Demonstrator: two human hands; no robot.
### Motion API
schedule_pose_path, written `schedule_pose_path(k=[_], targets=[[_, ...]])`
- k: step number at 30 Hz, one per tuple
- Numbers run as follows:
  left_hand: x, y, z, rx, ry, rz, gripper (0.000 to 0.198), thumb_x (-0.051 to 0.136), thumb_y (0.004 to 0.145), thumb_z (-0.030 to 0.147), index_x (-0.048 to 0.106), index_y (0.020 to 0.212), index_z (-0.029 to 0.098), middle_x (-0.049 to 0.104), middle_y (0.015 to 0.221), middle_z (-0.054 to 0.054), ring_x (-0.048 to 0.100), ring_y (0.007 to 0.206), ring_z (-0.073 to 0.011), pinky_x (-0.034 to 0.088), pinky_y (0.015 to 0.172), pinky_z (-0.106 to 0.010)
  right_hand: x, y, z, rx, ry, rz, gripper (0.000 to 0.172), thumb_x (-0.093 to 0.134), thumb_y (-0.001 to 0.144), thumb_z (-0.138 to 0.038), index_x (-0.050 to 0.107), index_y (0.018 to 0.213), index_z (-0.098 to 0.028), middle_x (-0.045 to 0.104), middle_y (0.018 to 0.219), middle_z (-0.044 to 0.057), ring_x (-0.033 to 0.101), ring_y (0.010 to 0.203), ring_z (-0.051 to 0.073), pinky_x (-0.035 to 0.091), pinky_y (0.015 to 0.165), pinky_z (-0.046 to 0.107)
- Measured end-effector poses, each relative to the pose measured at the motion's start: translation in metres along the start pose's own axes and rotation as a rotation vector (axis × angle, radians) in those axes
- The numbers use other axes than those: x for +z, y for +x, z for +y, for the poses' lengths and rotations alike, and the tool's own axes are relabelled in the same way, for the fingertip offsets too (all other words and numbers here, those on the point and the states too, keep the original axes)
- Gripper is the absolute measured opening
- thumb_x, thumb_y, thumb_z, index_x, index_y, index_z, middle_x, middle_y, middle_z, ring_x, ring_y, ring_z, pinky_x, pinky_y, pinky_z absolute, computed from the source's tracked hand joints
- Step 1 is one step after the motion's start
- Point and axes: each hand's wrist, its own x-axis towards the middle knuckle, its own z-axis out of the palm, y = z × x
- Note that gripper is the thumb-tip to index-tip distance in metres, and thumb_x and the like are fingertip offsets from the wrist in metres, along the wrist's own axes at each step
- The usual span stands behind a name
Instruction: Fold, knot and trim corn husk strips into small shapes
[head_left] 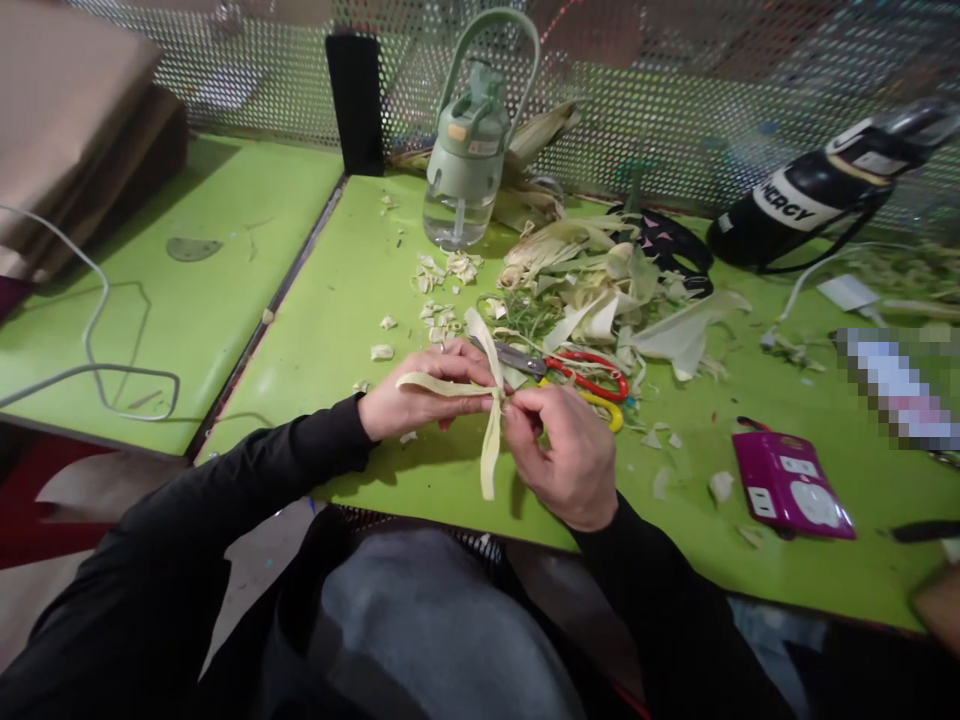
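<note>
The left hand (435, 388), fingers straight, and right hand (566, 455), fingers curled, pinch pale husk strips (491, 442) over the near side of a green table (300, 310). Beyond, a handled bottle (466, 165) holds clear liquid (442, 224) and a straw (460, 215), and a tilted black bottle (802, 195) reads "NERGY"; a perforated screen (667, 120) stands behind.

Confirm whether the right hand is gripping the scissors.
No, the right hand pinches the pale strips, while the scissors lie on the green table.

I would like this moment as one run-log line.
left hand: holds husk strips | right hand: pinches where strips meet | scissors: just beyond hands | husk pile: beyond scissors
</note>
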Motion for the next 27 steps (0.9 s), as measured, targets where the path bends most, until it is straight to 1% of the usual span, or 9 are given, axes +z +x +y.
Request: schedule_pose_path(k=[2,6,8,11,14,16,21,24,27], targets=[[0.003,-0.001,0.000,0.027,0.017,0.018,0.031,0.078,0.078,0.039,0.075,0.090,0.011,0.064,0.109,-0.012,0.062,0.067,-0.0082,0.050,0.045,-0.015,0.000,0.000,0.000,-0.005,0.001,0.009,0.010,0.057,0.092,-0.015,0.054,0.084,-0.020,0.057,0.065,-0.001,0.048,0.058,0.013,0.041,0.059,0.028],[0.005,-0.003,-0.002,0.022,-0.018,0.007,0.032,0.074,0.083,0.038,0.071,0.097,0.010,0.070,0.092,-0.009,0.067,0.072,-0.0116,0.059,0.065,-0.023,0.001,0.000,0.000,0.007,-0.005,0.017,0.009,0.057,0.092,-0.015,0.055,0.085,-0.020,0.061,0.067,0.000,0.051,0.059,0.013,0.042,0.061,0.028],[0.004,-0.002,-0.003,0.026,-0.007,0.006,0.032,0.076,0.082,0.037,0.070,0.098,0.010,0.072,0.090,-0.008,0.068,0.075,-0.0124,0.059,0.071,-0.024,0.001,0.000,-0.001,0.013,-0.002,0.015,0.008,0.058,0.091,-0.015,0.056,0.085,-0.020,0.062,0.068,0.000,0.052,0.060,0.013,0.043,0.061,0.028],[0.002,-0.001,-0.004,0.073,0.050,-0.002,0.031,0.076,0.081,0.039,0.071,0.095,0.012,0.073,0.089,-0.008,0.068,0.075,-0.0129,0.057,0.071,-0.024,0.000,0.001,-0.002,0.011,0.008,-0.001,0.010,0.057,0.091,-0.014,0.056,0.084,-0.020,0.061,0.066,-0.002,0.052,0.058,0.012,0.042,0.060,0.028],[0.003,0.000,-0.006,0.153,0.110,0.017,0.027,0.072,0.085,0.039,0.074,0.093,0.014,0.074,0.090,-0.008,0.068,0.080,-0.0139,0.056,0.077,-0.025,-0.001,0.001,-0.003,-0.034,0.025,-0.006,0.014,0.056,0.090,-0.012,0.053,0.080,-0.021,0.056,0.062,-0.003,0.047,0.055,0.012,0.038,0.056,0.027],[0.006,-0.001,-0.008,0.169,0.061,0.008,0.027,0.070,0.086,0.040,0.074,0.093,0.014,0.074,0.091,-0.009,0.068,0.079,-0.0137,0.056,0.078,-0.026,-0.002,0.001,-0.002,-0.079,0.043,0.001,0.016,0.058,0.088,-0.010,0.052,0.079,-0.022,0.054,0.060,-0.004,0.045,0.054,0.012,0.036,0.054,0.027],[0.012,-0.003,-0.013,0.066,-0.172,-0.033,0.024,0.077,0.081,0.036,0.073,0.090,0.014,0.071,0.085,-0.004,0.068,0.074,-0.0117,0.057,0.073,-0.024,-0.002,0.000,-0.001,-0.144,0.104,-0.008,0.015,0.058,0.086,-0.009,0.052,0.079,-0.021,0.053,0.059,-0.003,0.042,0.053,0.012,0.038,0.056,0.028],[0.011,-0.002,-0.014,0.005,-0.260,-0.025,0.026,0.082,0.075,0.035,0.073,0.089,0.014,0.073,0.086,-0.005,0.068,0.074,-0.0114,0.057,0.075,-0.024,0.000,-0.001,0.001,-0.168,0.108,-0.023,0.015,0.058,0.087,-0.010,0.054,0.078,-0.021,0.056,0.060,-0.003,0.044,0.053,0.012,0.040,0.057,0.028],[0.007,0.001,-0.012,-0.069,-0.321,-0.080,0.030,0.083,0.075,0.038,0.073,0.091,0.014,0.074,0.086,-0.005,0.069,0.072,-0.0111,0.058,0.073,-0.025,0.000,0.000,0.003,-0.162,0.074,-0.005,0.015,0.060,0.087,-0.010,0.054,0.078,-0.020,0.059,0.060,-0.002,0.047,0.054,0.012,0.041,0.058,0.028]])
